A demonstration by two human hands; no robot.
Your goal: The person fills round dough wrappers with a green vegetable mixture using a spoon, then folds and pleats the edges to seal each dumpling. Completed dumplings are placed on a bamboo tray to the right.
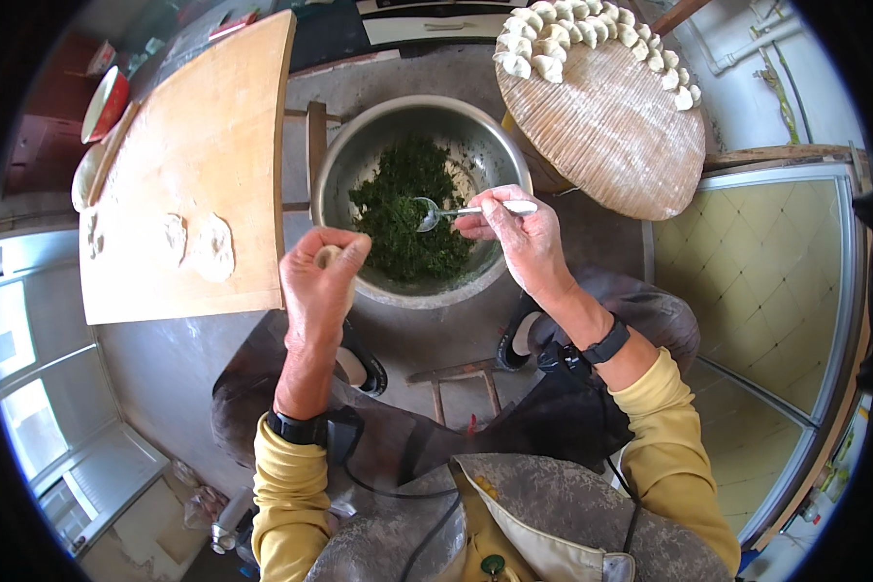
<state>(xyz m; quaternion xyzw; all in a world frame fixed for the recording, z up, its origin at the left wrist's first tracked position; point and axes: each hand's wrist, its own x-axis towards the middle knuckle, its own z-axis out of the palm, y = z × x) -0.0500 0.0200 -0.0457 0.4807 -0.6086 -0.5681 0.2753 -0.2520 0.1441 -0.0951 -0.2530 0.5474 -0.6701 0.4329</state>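
My left hand (321, 280) is closed around a piece of pale dough (327, 256), mostly hidden by the fingers, at the lower left of the bowl's rim. Between the thumb and fingers of my right hand (513, 225) is the handle of a metal spoon (428, 214); its bowl lies over the chopped green filling (407, 251). The filling sits in a large steel basin (447, 297) in front of me. Flattened dough wrappers (214, 247) lie on a floured wooden board (240, 167) to the left.
A round slatted tray (611, 131) at the upper right bears several folded dumplings (548, 68) along its edge. On the board's far left edge are a rolling pin (113, 154) and a red bowl (105, 105). A wooden stool (457, 372) stands between my feet.
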